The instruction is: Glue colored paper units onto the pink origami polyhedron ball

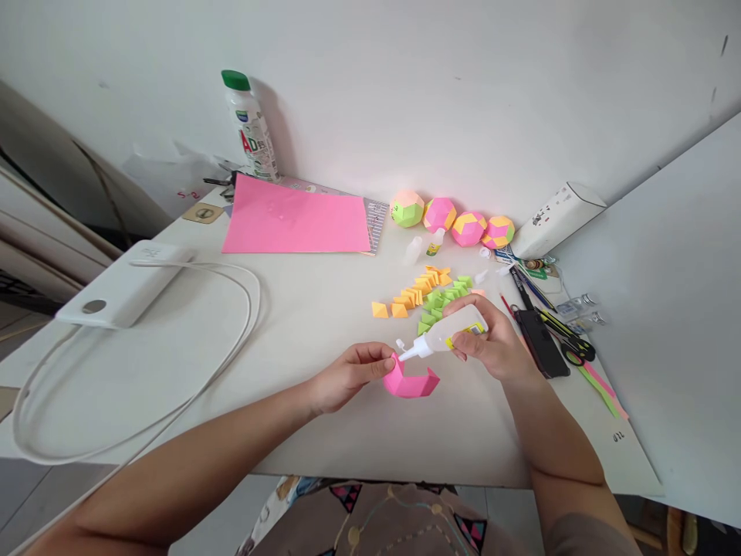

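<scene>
My left hand pinches one end of a curved pink folded-paper strip, held above the near part of the table. In my right hand is a white glue bottle with a yellow label. The bottle is tilted, its nozzle pointing down-left at the pink paper by my left fingertips. Whether the tip touches the paper is hard to tell. Just beyond my hands lie rows of small folded pieces, orange and green. Part of the green row is hidden behind my right hand.
Several paper balls line the wall. A pink sheet lies at the back left near a green-capped bottle. A white power strip with a looping cable is at left. A black phone and scissors lie right.
</scene>
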`<state>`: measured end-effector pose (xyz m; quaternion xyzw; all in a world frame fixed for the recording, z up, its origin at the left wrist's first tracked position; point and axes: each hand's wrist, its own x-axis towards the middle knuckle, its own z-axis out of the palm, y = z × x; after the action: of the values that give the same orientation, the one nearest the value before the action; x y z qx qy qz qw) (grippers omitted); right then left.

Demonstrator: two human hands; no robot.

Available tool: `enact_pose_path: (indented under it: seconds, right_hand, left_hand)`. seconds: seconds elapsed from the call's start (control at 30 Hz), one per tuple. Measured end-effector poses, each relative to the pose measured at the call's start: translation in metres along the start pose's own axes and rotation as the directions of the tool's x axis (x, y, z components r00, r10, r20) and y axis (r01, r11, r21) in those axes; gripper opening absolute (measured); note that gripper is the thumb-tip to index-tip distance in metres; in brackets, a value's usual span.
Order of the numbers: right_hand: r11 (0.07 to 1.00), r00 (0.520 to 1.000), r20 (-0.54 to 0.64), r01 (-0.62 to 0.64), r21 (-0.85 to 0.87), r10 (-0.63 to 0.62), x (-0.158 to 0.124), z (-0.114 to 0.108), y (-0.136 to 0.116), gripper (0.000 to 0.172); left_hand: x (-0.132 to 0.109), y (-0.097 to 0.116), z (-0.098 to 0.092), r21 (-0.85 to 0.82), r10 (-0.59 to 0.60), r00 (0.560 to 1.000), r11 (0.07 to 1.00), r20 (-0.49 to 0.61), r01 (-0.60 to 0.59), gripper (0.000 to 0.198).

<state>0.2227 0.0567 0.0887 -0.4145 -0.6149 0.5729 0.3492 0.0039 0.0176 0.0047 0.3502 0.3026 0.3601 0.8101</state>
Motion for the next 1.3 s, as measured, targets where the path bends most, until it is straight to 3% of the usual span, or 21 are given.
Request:
enact_pose_path:
  seconds: [0.23, 0.43, 0.6, 0.87, 1.13, 1.3]
  right_hand:
    - [0.999, 0.999, 0.041, -0.027, -0.024, 0.028, -0.002, 0.002, -0.003, 0.033]
    - [0.997, 0.998, 0.053, 0.027, 0.066, -0.031, -0.001, -0.001, 0.001, 0.028]
    - [0.99, 0.999, 0.025, 0.018, 0.14, -0.022, 0.003, 0.003, 0.006, 0.026]
    - [0.978, 0.998, -0.009, -0.056, 0.202, 0.059, 0.006, 0.013, 0.015, 0.036]
    - [0.971, 0.991, -0.06, -0.106, 0.216, 0.121, 0.006, 0.016, 0.014, 0.037]
    - [0.975, 0.993, -0.066, -0.083, 0.207, 0.098, 0.005, 0.017, 0.013, 0.037]
  left_hand:
    - [-0.001, -0.001, 0.001, 0.032, 0.004, 1.0, 0.999, 0.025, -0.005, 0.029]
    - [-0.002, 0.001, 0.003, 0.016, 0.007, 0.999, 1.0, 0.032, -0.007, 0.027]
    - [-0.002, 0.0, 0.002, 0.028, 0.011, 0.999, 1.0, 0.035, -0.012, 0.029]
    - [-0.002, -0.001, 0.002, 0.04, 0.015, 0.999, 0.999, 0.049, -0.017, 0.029]
    - [-0.003, 0.0, 0.002, 0.045, 0.026, 0.997, 0.999, 0.078, -0.03, 0.026]
    - [-0.002, 0.001, 0.003, 0.045, 0.027, 0.997, 0.999, 0.075, -0.03, 0.027]
